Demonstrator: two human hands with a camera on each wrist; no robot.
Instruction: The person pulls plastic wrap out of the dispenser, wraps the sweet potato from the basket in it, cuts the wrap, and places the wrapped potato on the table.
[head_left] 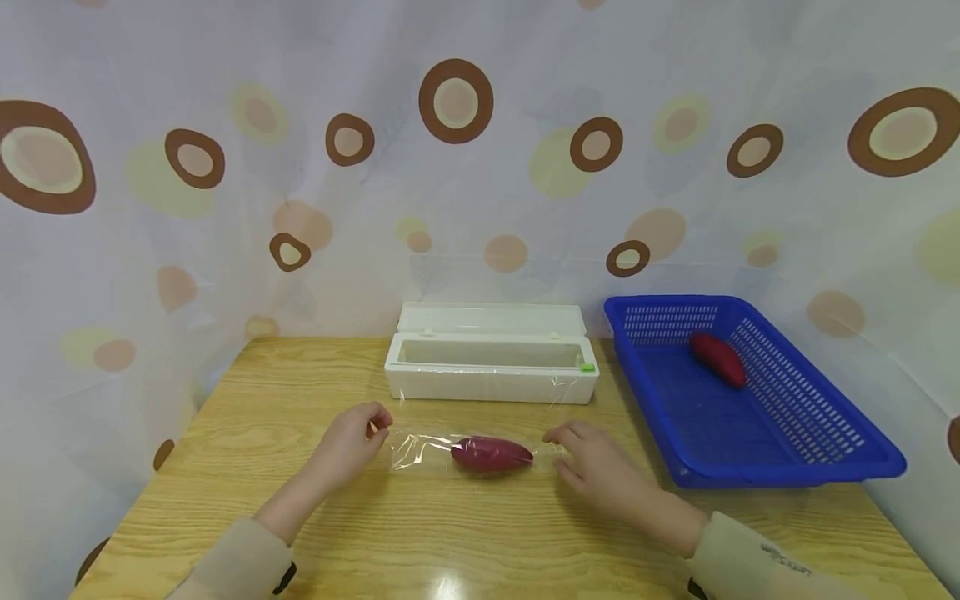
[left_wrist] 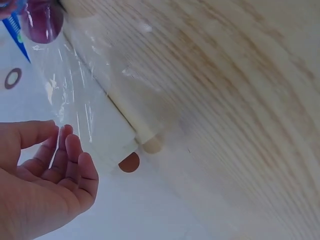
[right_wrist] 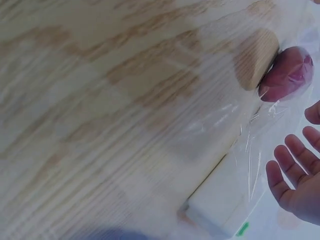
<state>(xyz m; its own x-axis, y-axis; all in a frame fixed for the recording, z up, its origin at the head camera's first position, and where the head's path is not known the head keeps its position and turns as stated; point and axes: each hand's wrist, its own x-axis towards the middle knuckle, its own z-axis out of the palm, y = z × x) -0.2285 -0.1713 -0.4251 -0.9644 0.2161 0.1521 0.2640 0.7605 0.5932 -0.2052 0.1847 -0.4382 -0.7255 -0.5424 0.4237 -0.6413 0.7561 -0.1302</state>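
Purple-red and wrapped in clear film (head_left: 420,450), the sweet potato (head_left: 491,455) lies between your fingertips, nearer those of your right hand (head_left: 600,467), whose fingers are loosely spread. On your left hand (head_left: 348,442), thumb and fingertips nearly meet beside the film's end; you cannot tell whether they pinch it. Beyond both sets of fingertips sits a white box (head_left: 491,385), lid raised. Right of your right fingers, a blue basket (head_left: 787,477) holds another sweet potato (head_left: 717,359).

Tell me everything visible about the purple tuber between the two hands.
The purple tuber is plump in the middle and tapers toward both ends. It lies lengthwise left to right in the head view, on the wooden table, under glossy, wrinkled clear film. Neither the left hand nor the right hand touches it.
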